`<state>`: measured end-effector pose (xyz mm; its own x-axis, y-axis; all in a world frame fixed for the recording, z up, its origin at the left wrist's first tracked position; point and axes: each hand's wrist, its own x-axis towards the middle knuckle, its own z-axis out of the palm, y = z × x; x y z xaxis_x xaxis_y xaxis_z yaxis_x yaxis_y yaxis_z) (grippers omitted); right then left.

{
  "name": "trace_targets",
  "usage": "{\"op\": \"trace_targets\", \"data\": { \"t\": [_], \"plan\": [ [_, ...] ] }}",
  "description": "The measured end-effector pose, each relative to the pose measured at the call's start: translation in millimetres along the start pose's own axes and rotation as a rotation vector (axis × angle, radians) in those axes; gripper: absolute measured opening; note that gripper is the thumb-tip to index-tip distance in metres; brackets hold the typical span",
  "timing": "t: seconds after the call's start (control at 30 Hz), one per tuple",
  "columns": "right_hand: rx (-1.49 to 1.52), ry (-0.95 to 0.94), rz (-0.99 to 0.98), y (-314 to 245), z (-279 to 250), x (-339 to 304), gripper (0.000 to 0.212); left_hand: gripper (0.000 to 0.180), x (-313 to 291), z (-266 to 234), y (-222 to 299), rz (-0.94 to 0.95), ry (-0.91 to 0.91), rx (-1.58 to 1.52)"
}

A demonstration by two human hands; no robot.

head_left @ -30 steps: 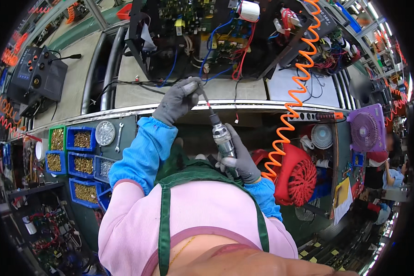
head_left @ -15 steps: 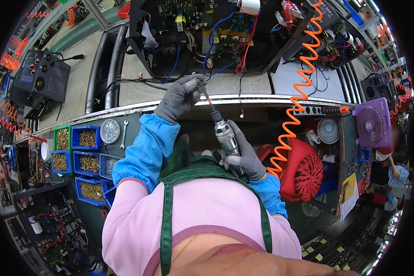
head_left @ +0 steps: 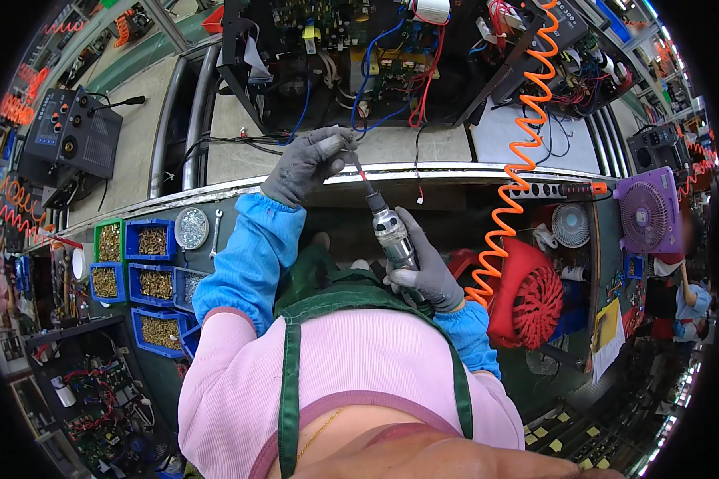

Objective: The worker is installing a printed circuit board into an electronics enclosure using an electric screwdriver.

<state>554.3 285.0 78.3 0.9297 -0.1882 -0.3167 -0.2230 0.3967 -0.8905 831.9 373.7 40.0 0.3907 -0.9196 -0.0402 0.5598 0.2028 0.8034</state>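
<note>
My right hand (head_left: 427,275) is wrapped round a silver and black power screwdriver (head_left: 393,233), which points up and slightly left. Its long bit (head_left: 361,172) has a red section and reaches to my left hand (head_left: 305,166). The fingers of that gloved left hand are pinched together at the bit's tip; whatever small thing they hold there is hidden. Both hands wear grey gloves. Just beyond them stands an opened black machine chassis (head_left: 359,72) with green circuit boards and blue and red wires.
Blue bins (head_left: 153,283) of brass-coloured screws, a round dish of small parts (head_left: 191,229) and a wrench (head_left: 216,233) lie to the left. An orange coiled hose (head_left: 507,209) hangs at right, near a red stool (head_left: 527,295) and a purple fan (head_left: 647,211). A roller conveyor (head_left: 185,128) runs across ahead.
My left hand has shifted very slightly left and down, its fingers still pinched at the bit. The right hand and screwdriver have hardly moved.
</note>
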Motion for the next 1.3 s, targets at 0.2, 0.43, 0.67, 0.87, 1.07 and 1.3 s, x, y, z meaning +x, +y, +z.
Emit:
{"op": "trace_targets", "data": {
  "t": [0.2,0.43,0.67,0.87,1.07,1.3],
  "plan": [
    [-0.127,0.03,-0.002,3.3,-4.9,-1.1,0.102,0.025,4.9,-2.1,27.3,-0.139,-0.079,0.341],
    [-0.135,0.023,-0.015,6.8,-6.0,0.3,0.096,0.022,9.0,3.4,42.2,-0.224,-0.11,0.464],
    [0.057,0.061,0.019,1.2,-5.3,5.8,0.094,0.03,16.4,14.8,14.4,-0.133,0.032,0.314],
    [0.041,0.05,-0.025,6.4,-10.5,29.5,0.093,0.03,33.2,15.0,9.9,-0.133,0.228,0.178],
    [0.057,0.12,-0.03,-1.7,-3.7,67.9,0.093,0.027,60.4,6.6,23.0,-0.075,0.226,0.037],
    [0.049,0.166,-0.029,-18.0,1.5,113.9,0.093,0.022,102.8,-22.0,38.2,-0.158,0.228,-0.28]
  ]
}}
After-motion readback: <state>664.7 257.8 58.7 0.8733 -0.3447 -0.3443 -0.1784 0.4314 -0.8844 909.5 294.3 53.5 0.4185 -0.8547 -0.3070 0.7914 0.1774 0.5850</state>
